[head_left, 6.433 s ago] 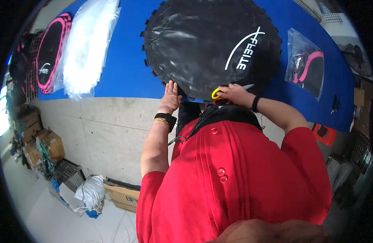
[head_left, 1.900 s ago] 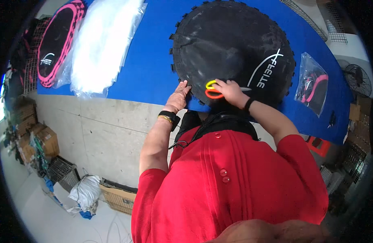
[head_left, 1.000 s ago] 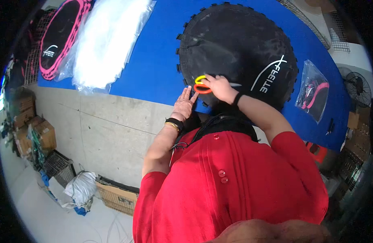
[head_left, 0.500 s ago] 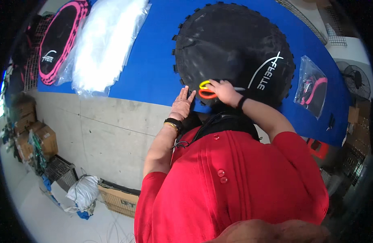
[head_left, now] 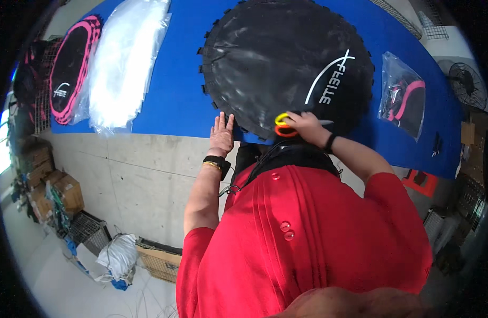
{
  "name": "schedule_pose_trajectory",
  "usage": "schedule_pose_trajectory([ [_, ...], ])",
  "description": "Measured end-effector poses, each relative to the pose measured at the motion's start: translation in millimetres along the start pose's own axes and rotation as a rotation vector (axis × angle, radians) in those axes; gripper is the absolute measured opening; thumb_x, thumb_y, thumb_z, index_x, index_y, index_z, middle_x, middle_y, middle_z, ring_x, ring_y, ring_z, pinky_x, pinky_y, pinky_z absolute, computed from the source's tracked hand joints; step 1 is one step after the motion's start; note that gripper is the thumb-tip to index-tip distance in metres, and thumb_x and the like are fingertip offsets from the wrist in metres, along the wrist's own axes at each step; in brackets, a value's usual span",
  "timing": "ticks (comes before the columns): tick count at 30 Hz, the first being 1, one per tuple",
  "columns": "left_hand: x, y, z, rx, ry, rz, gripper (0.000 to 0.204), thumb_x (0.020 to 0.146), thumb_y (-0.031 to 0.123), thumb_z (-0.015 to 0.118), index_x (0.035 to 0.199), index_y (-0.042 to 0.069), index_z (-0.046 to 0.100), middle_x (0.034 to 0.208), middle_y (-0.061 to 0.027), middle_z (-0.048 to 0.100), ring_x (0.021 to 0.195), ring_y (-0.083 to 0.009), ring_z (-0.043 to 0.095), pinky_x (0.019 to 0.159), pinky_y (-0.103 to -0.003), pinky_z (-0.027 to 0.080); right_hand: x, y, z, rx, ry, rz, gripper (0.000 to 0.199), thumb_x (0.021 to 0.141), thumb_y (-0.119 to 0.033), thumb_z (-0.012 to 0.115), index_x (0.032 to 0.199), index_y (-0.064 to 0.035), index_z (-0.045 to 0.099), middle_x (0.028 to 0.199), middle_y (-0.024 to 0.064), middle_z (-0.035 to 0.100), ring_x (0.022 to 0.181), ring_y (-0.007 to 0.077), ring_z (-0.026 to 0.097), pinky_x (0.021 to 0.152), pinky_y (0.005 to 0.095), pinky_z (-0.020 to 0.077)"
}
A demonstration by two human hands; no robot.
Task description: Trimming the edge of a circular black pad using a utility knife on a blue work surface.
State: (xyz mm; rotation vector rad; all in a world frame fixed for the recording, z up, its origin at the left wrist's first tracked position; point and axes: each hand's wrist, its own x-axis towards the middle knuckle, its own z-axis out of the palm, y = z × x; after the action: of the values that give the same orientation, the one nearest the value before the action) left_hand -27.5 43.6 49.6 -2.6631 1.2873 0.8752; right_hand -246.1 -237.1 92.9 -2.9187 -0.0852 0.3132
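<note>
The round black mat (head_left: 286,63), with small tabs all around its rim and a white logo, lies near the middle of the blue table (head_left: 180,90), its lower rim reaching the near edge. The right hand (head_left: 306,126) sits on that lower rim, fingers curled through the yellow and orange handles of a pair of scissors (head_left: 284,126); a pale blade seems to point right past the knuckles, though it is too small to be sure. A dark band circles the right wrist. The left hand (head_left: 221,135) lies flat, fingers straight and together, gripping nothing, at the table's near edge just left of the mat's rim and close to its tabs; a black watch (head_left: 216,161) and a thin gold bracelet sit on that wrist.

Toward the table's left end lie a stack of clear plastic bags (head_left: 124,63) and, beyond it at the far-left corner, a pink-rimmed black mat (head_left: 71,74). Near the right end is a clear bag holding a folded pink-and-black item (head_left: 403,98).

The person's red shirt (head_left: 307,238) fills the lower frame and hides the table's near edge below the mat. On the floor to the left stand cardboard boxes (head_left: 63,193) and a white sack (head_left: 116,257); a fan (head_left: 467,85) stands at far right.
</note>
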Motion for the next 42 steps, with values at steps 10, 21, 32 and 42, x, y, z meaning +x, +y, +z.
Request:
schedule_pose_trajectory([
  [10,-49,90,40,0.051,0.051,0.022,0.075,0.092,0.008,0.048,0.160,0.025,0.020,0.164,-0.0207,0.018,0.151,-0.0388,0.021,0.120,-0.051,0.025,38,24,9,-0.087,0.088,-0.087,0.035,0.087,-0.012,0.058,0.122,-0.0163,0.060,0.124,0.0097,0.060,0.085,0.0292,0.068,0.078,0.0417,0.0517],
  [21,-41,113,53,0.119,0.014,-0.130,0.073,0.096,0.017,0.047,0.161,0.023,0.016,0.164,-0.0241,0.014,0.150,-0.0409,0.022,0.115,-0.051,0.034,-128,89,13,-0.152,-0.099,-0.088,0.043,0.086,-0.014,0.060,0.129,-0.0210,0.057,0.131,0.0071,0.060,0.072,0.0239,0.063,0.070,0.0335,0.0495],
  [32,-37,125,57,0.121,0.015,-0.196,0.079,0.092,0.019,0.054,0.161,0.014,0.014,0.161,-0.0298,0.018,0.146,-0.0458,0.028,0.115,-0.050,0.035,-21,76,12,-0.039,0.220,-0.066,0.028,0.092,-0.012,0.052,0.118,-0.0142,0.062,0.114,0.0101,0.060,0.087,0.0306,0.065,0.078,0.0417,0.0505],
  [42,-38,124,63,0.051,-0.040,-0.207,0.088,0.090,0.023,0.061,0.161,0.012,0.009,0.162,-0.0304,0.013,0.147,-0.0457,0.025,0.116,-0.049,0.035,-165,108,13,-0.039,-0.029,0.017,0.043,0.085,-0.011,0.061,0.126,-0.0204,0.059,0.136,0.0107,0.059,0.082,0.0285,0.065,0.077,0.0378,0.0512],
])
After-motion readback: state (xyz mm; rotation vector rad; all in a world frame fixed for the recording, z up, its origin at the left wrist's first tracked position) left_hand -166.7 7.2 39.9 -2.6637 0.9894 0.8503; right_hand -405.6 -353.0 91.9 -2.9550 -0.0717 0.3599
